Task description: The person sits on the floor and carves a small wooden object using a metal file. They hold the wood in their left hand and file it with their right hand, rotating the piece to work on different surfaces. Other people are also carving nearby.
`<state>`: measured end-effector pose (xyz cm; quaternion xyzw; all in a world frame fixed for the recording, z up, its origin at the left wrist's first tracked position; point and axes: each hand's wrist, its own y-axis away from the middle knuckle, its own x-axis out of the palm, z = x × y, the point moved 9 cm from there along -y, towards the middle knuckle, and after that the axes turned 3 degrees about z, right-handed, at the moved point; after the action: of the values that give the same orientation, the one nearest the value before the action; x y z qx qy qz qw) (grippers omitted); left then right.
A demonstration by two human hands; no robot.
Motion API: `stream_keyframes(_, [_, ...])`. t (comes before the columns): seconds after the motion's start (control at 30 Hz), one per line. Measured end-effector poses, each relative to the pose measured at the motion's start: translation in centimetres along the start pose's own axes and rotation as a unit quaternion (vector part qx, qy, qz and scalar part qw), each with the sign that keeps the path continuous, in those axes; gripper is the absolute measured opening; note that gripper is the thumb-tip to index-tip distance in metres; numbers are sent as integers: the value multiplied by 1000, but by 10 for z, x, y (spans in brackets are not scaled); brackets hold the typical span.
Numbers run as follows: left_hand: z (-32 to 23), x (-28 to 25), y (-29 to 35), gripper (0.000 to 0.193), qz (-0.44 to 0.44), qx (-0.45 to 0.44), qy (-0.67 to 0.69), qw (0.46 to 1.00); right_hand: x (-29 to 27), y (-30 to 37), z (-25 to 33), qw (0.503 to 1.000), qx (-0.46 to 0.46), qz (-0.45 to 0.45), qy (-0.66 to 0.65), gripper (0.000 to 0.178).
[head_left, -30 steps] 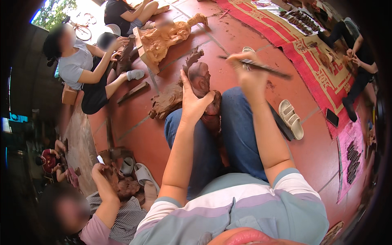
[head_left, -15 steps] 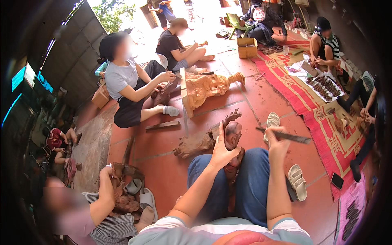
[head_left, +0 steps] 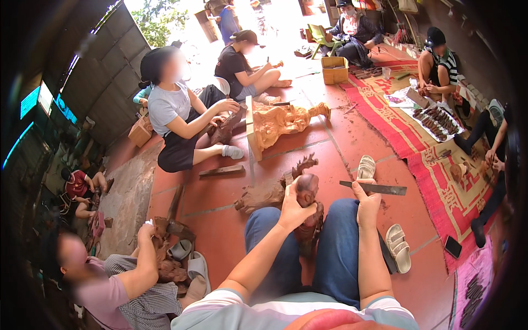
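Between my knees stands a dark wooden carved figure [head_left: 307, 188] with a smooth, rounded head. My left hand [head_left: 295, 209] is closed around the figure just below its head. In my right hand [head_left: 367, 204] is a flat dark bar that looks like a file [head_left: 386, 190], gripped near its left end and held level above my right knee. The file is apart from the carving. Just beyond my knees, another dark carved wood piece [head_left: 261, 196] lies on the tiles, with a jagged branch-like part rising behind the figure's head.
A large orange-brown carved statue [head_left: 286, 125] lies on its side ahead. Beige sandals [head_left: 398, 248] are at my right, near a phone [head_left: 453, 247] on the red patterned mat [head_left: 396, 129]. Several people sit around with carvings; one [head_left: 104, 280] is close at my left.
The file has come level and moved slightly down and left. The figure in my left hand has tipped toward me, its head now lower and more upright.
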<state>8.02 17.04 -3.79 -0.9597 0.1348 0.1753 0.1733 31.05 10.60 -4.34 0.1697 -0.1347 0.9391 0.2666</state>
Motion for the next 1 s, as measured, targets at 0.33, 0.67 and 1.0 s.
stream_keyframes(0.33, [-14,5,5,79,34,48,12,998,12,-4,-3,1000,-4,22,20,12])
stream_keyframes(0.67, [-58,-75,15,56,-3,60,11,998,19,-9,-25,999,4,24,48,14])
stream_keyframes(1.0, [-355,-231,137,31,-43,554,189,810,18,-17,-33,999,14,22,38,11])
